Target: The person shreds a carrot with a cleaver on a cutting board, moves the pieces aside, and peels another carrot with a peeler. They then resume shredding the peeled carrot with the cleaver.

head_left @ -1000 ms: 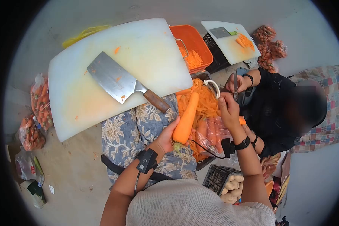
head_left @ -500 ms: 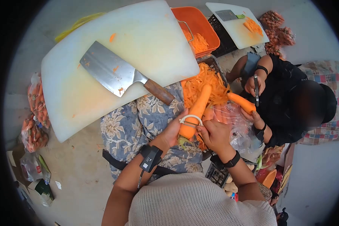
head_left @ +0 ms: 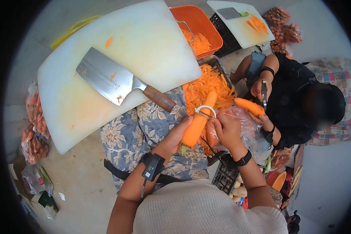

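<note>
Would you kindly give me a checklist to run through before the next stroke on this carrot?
1. Carrot secured: ok, gripped near its leafy end by the left hand.
2. Peeler in hand: ok, the right hand holds it across the carrot.
3. Peeler in firm contact: cannot tell from this angle.
4. Left thumb clear: arguably not ok; it sits close to the peeler.
5. Cleaver secure: arguably not ok; its handle overhangs the edge of the cutting board.
6. Co-worker's hands clear: ok, apart from the peeler.
</note>
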`<state>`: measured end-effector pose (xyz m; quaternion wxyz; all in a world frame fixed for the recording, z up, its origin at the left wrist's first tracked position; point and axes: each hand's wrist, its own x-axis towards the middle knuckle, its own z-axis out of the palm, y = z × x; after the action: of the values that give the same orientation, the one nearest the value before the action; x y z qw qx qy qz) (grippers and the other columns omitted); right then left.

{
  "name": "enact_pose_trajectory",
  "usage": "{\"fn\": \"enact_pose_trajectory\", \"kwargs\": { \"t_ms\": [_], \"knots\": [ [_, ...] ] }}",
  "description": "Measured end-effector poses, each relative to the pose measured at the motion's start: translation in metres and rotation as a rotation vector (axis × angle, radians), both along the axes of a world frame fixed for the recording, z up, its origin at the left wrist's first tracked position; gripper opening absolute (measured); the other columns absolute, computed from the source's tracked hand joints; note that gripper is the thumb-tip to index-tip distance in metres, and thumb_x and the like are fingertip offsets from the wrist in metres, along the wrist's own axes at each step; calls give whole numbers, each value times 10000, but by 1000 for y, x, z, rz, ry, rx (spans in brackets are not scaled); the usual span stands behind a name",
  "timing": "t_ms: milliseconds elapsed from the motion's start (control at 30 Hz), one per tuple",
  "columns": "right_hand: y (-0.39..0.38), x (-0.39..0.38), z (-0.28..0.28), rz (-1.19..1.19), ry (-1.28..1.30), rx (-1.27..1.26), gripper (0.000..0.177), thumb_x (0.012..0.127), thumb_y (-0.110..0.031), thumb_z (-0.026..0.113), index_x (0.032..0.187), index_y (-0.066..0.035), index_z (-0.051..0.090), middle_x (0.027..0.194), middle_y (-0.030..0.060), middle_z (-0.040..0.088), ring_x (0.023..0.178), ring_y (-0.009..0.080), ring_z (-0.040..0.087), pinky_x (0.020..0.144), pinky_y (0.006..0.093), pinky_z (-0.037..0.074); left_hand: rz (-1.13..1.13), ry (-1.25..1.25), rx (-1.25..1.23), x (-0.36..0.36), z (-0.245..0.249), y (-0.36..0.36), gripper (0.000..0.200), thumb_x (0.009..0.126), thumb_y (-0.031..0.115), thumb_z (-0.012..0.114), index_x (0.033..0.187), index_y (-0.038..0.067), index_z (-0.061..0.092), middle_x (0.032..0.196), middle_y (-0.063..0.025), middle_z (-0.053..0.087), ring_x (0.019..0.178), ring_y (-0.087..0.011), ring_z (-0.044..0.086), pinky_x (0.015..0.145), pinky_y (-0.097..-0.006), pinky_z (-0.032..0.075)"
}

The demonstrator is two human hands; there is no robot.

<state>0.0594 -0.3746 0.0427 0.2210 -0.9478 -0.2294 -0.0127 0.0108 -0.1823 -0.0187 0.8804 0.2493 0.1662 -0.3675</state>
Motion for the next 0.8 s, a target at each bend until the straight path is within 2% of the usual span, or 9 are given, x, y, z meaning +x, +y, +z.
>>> {"fn": "enact_pose_trajectory", "kwargs": {
  "t_ms": [133, 300, 333, 400, 533, 600, 733, 800],
  "knots": [
    [-9, 18, -14, -73, 20, 9, 343, 919, -355, 587, 740, -63, 591, 611, 131, 550, 569, 334, 567, 506, 409, 414, 35, -16, 41, -1, -1, -3, 543, 995, 534, 345, 1238, 73, 498, 893, -120, 629, 696, -201, 640, 457, -316, 490],
    [-23, 50, -24, -352, 115, 24, 387, 947, -382, 541, 779, -38, 602, 638, 155, 570, 588, 357, 572, 527, 424, 415, 8, -1, -42, -4, -1, -1, 561, 991, 542, 357, 1254, 63, 487, 900, -124, 631, 701, -204, 635, 478, -325, 506],
    [-22, 50, -22, -349, 107, 25, 387, 947, -382, 541, 779, -38, 602, 638, 155, 570, 588, 357, 572, 527, 424, 415, 11, -8, -43, -1, -1, -1, 561, 991, 542, 357, 1254, 63, 487, 900, -124, 631, 701, -204, 635, 478, -325, 506],
    [-15, 36, -19, -345, 100, 163, 371, 942, -365, 552, 775, -39, 606, 638, 153, 573, 587, 350, 579, 526, 413, 420, 70, -13, -5, -4, -3, -3, 580, 980, 559, 370, 1248, 61, 498, 936, -127, 641, 725, -215, 646, 502, -343, 528],
    [2, -9, 5, -148, 78, 220, 318, 916, -327, 593, 762, -50, 608, 626, 134, 567, 581, 333, 586, 520, 400, 429, 97, 127, -69, -2, 5, -3, 596, 969, 575, 381, 1216, 53, 528, 953, -125, 652, 755, -221, 657, 521, -358, 543],
    [14, -27, 21, 154, 94, 104, 263, 884, -288, 633, 750, -63, 611, 620, 123, 565, 567, 318, 582, 510, 390, 430, 82, 120, -37, -2, 5, -3, 602, 967, 580, 382, 1181, 43, 552, 950, -124, 661, 764, -223, 662, 527, -363, 546],
    [15, -33, 10, 152, 88, 53, 239, 864, -270, 655, 738, -72, 611, 629, 122, 567, 565, 312, 582, 505, 390, 428, 96, 101, -58, -5, -6, -3, 603, 969, 578, 377, 1158, 38, 565, 922, -121, 661, 744, -215, 660, 527, -359, 546],
    [14, -20, 5, 83, 47, 73, 280, 887, -292, 632, 737, -58, 601, 632, 139, 568, 577, 323, 584, 513, 397, 426, -12, -10, -26, -3, -10, -1, 594, 977, 567, 366, 1168, 39, 559, 918, -129, 659, 733, -215, 659, 525, -355, 546]
  ]
}}
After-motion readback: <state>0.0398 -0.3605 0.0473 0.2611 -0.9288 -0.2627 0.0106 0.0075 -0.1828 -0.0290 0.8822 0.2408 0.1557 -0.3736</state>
